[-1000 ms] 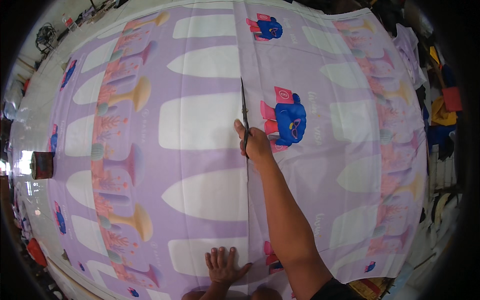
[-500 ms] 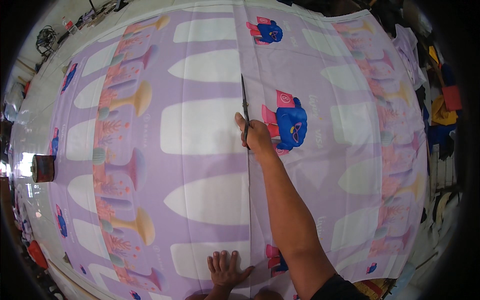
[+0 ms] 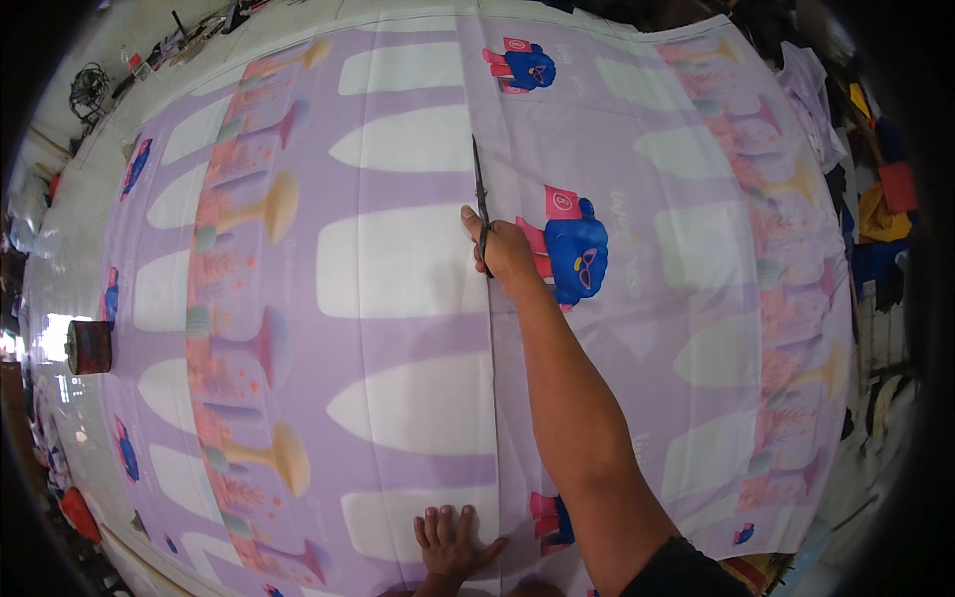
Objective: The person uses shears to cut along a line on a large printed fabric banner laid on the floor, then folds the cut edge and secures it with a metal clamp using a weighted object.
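Observation:
A large lilac printed fabric (image 3: 398, 333) lies spread before me, with white shapes, coral patterns and blue cartoon figures on it. My right hand (image 3: 500, 244) grips black scissors (image 3: 479, 194), whose blades point away from me along the line down the middle of the cloth. The blades look closed or nearly so. From the scissors back toward me runs a straight cut or seam; I cannot tell which along its whole length. Near the bottom, my left hand (image 3: 453, 542) rests flat on the fabric, fingers spread, just left of that line.
A dark round tin (image 3: 89, 347) stands beyond the fabric's left edge on the shiny tiled floor (image 3: 75, 408). Far left are a coiled black bundle (image 3: 90, 90) and a plastic bottle (image 3: 136, 66). Piled cloths and a red piece (image 3: 897, 188) line the right side.
My right hand and the scissors have moved a little farther away and slightly left along the middle line. My left hand stays flat near the bottom.

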A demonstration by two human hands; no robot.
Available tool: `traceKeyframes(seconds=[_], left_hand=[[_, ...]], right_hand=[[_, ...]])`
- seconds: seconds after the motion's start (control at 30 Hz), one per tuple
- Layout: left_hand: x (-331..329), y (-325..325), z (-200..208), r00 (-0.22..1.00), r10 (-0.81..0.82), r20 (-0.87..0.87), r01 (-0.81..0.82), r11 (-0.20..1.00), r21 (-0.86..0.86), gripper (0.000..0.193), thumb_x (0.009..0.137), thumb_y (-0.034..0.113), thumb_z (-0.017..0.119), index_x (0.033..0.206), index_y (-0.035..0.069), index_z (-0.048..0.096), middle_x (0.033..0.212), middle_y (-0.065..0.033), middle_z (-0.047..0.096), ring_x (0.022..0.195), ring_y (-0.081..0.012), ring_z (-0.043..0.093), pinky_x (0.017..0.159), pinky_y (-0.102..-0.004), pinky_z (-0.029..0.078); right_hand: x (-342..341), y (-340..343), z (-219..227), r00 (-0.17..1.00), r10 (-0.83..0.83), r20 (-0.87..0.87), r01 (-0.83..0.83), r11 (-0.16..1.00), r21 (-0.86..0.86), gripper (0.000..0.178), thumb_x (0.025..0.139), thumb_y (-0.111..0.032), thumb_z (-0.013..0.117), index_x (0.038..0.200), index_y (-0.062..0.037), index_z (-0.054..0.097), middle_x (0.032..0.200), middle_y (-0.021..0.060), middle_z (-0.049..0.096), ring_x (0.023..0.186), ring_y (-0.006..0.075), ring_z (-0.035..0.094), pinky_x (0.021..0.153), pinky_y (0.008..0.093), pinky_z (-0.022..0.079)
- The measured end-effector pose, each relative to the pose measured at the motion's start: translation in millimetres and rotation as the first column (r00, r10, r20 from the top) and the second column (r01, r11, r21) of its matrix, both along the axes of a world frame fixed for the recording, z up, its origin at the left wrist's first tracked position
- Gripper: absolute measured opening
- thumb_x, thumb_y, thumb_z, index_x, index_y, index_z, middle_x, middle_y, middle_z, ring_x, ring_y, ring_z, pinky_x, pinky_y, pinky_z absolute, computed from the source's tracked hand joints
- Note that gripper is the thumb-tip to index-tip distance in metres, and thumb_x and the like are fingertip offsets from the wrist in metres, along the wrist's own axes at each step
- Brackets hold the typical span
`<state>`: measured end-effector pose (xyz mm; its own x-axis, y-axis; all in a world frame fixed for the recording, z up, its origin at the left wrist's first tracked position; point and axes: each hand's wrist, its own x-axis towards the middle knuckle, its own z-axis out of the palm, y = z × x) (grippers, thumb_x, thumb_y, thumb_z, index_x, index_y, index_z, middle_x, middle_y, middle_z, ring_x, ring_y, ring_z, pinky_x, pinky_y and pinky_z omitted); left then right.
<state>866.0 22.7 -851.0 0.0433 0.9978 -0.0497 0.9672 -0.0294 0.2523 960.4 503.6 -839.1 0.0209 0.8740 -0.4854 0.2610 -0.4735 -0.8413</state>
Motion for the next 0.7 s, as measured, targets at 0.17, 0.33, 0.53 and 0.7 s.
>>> traceKeyframes(seconds=[0.17,0.33,0.53,0.7], left_hand=[[-15.2,50.0,39.6,0.955,0.108,0.275,-0.096,0.994,-0.057,0.086,0.070,0.053,0.077,0.133,0.002,0.049,0.133,-0.0229,0.042,0.127,-0.0422,0.037,0.105,-0.0597,0.030],[-36.3,322.3,19.4,0.947,0.020,0.320,-0.112,0.956,0.271,0.083,0.077,0.027,0.079,0.142,-0.004,0.038,0.143,-0.0310,0.037,0.133,-0.0490,0.035,0.110,-0.0550,0.031],[-44.3,426.5,-5.2,0.995,-0.083,0.063,0.070,0.980,0.185,0.091,0.079,0.049,0.067,0.148,0.001,0.033,0.148,-0.0231,0.037,0.146,-0.0406,0.024,0.121,-0.0530,0.014],[-36.6,432.9,1.2,0.995,-0.065,0.077,0.052,0.986,0.158,0.089,0.077,0.050,0.068,0.146,0.002,0.040,0.147,-0.0219,0.039,0.145,-0.0401,0.027,0.121,-0.0539,0.016]], right_hand=[[3.3,1.4,7.2,0.998,0.030,0.059,-0.028,0.999,-0.022,0.064,0.086,-0.066,0.066,0.066,-0.0069,0.053,0.058,0.0021,0.052,0.048,0.0118,0.050,0.048,0.0283,0.040],[8.0,2.4,0.4,1.000,0.004,-0.015,-0.004,1.000,0.002,0.063,0.086,-0.065,0.066,0.064,-0.0079,0.051,0.057,0.0029,0.053,0.048,0.0126,0.052,0.048,0.0291,0.041],[0.7,2.3,4.5,0.998,0.013,-0.058,-0.016,0.999,-0.045,0.064,0.088,-0.065,0.063,0.069,-0.0039,0.055,0.060,0.0093,0.057,0.054,0.0204,0.057,0.056,0.0365,0.046],[8.4,4.2,-7.1,0.998,0.051,0.034,-0.051,0.999,-0.007,0.067,0.089,-0.064,0.062,0.074,0.0018,0.058,0.064,0.0160,0.059,0.064,0.0290,0.061,0.065,0.0420,0.048]])
